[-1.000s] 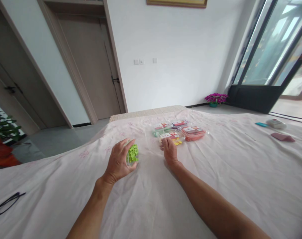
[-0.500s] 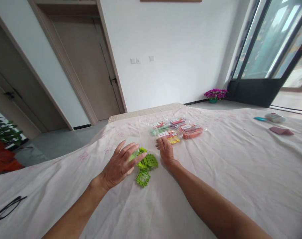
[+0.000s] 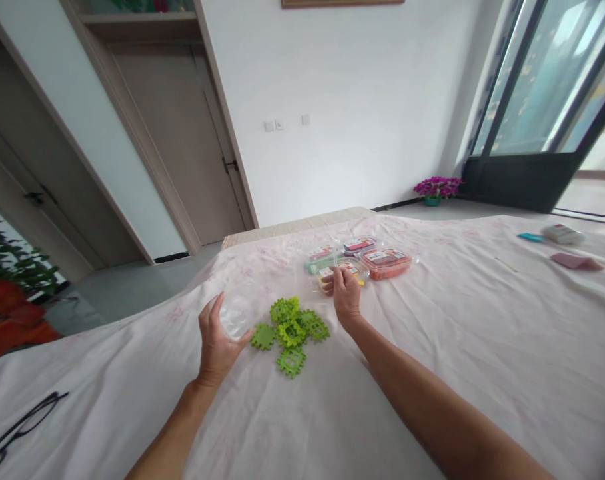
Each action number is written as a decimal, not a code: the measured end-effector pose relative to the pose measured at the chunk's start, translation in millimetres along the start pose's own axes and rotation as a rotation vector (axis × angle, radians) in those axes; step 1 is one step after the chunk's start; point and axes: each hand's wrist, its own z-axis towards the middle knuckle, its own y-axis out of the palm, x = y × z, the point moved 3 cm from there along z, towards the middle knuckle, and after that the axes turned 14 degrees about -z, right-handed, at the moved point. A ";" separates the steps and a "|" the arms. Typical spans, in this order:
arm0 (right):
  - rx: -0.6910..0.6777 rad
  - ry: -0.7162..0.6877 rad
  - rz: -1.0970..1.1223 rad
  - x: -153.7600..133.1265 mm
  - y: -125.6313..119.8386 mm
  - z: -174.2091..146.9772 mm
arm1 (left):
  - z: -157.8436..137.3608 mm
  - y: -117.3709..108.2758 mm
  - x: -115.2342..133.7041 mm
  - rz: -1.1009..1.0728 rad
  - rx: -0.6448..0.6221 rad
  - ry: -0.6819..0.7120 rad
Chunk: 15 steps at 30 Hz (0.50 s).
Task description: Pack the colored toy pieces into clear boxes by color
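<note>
My left hand (image 3: 216, 337) is curved round a clear plastic container (image 3: 236, 313), gripping it between thumb and fingers just left of the green pieces. Flat bright green notched puzzle pieces (image 3: 291, 330) lie in a loose, overlapping pile on the cloth between my hands. My right hand (image 3: 346, 293) is closed, in front of the clear box with yellow pieces (image 3: 355, 270). A faint see-through edge rises by its fingers; what they hold cannot be made out.
Behind sit a box of red pieces (image 3: 385, 263), a green one (image 3: 320, 257) and a dark one (image 3: 360, 245). Black-framed glasses (image 3: 25, 423) lie at the left. A pink item (image 3: 575, 261) and a white packet (image 3: 562, 233) lie far right on the pale bedcloth (image 3: 457, 333).
My left hand has moved left with the clear container, and more green pieces show in the pile. My right hand has shifted slightly right. The view has shifted a little.
</note>
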 end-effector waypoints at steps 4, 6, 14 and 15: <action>-0.180 0.111 0.031 -6.7 7.5 -1.2 | -17.9 4.6 -10.8 -0.128 0.001 -0.176; -0.341 0.196 0.027 -7.2 15.3 -7.9 | -20.4 3.9 -9.4 -0.155 -0.016 -0.211; -0.819 0.445 0.110 -25.1 37.4 -42.6 | -25.4 1.6 -6.1 -0.227 0.007 -0.372; -0.833 0.465 0.140 -28.0 38.5 -45.1 | -26.5 2.0 -7.6 -0.240 0.033 -0.409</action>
